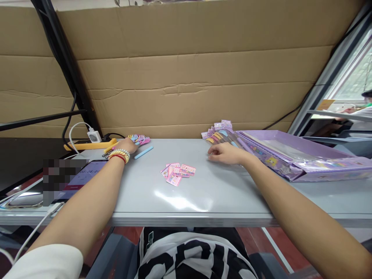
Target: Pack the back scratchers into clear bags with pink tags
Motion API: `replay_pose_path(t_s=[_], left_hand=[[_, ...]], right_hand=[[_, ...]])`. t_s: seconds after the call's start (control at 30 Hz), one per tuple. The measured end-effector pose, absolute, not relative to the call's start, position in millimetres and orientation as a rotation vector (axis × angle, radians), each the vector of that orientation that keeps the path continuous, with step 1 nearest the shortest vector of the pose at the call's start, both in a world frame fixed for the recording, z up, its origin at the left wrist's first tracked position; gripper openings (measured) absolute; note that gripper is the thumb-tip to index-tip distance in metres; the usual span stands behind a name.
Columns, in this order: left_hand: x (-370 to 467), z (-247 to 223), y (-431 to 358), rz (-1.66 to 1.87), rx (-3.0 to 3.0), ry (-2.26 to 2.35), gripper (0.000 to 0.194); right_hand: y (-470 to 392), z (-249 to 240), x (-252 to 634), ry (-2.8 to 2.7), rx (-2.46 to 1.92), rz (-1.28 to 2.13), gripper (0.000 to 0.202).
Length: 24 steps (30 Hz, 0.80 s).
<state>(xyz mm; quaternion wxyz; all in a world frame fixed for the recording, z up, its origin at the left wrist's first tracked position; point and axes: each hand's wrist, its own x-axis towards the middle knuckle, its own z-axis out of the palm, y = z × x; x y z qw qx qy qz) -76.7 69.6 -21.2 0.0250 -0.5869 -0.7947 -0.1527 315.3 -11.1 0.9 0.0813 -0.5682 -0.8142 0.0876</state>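
head view: colourful prongs (142, 139) by left hand (125, 145), clear-wrapped sticks (229, 138) by right hand (225, 153)

I'm looking in on a workstation, though whether in a workshop or an office I can't tell. Behind the grey tabletop (139, 193) stands a cardboard panel (197, 69); at its left, a black metal frame (62, 58) and yellow power strip (91, 145); on its middle, pink printed cards (174, 173); beyond its right end, a window (353, 71).
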Motion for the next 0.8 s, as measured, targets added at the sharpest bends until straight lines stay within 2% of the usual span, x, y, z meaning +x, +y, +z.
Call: replay_pose_path(t_s=[0.17, 0.5, 0.63, 0.8], left_hand=[[-65, -15, 63, -0.332, -1.995, -2.495, 0.026], [-52, -6, 49, -0.377, -2.117, -2.41, 0.021], [-53, -5, 51, -0.382, -2.043, -2.422, 0.027], [-60, -6, 55, -0.472, -1.851, -2.491, 0.047]], right_hand=[[-12, 1, 315, -2.433, -1.709, 0.26, 0.034], [-10, 0, 317, -2.421, -1.712, 0.266, 0.036], [-11, 0, 317, -2.427, -1.714, 0.265, 0.036], [-12, 2, 316, -2.44, -1.728, 0.27, 0.036]])
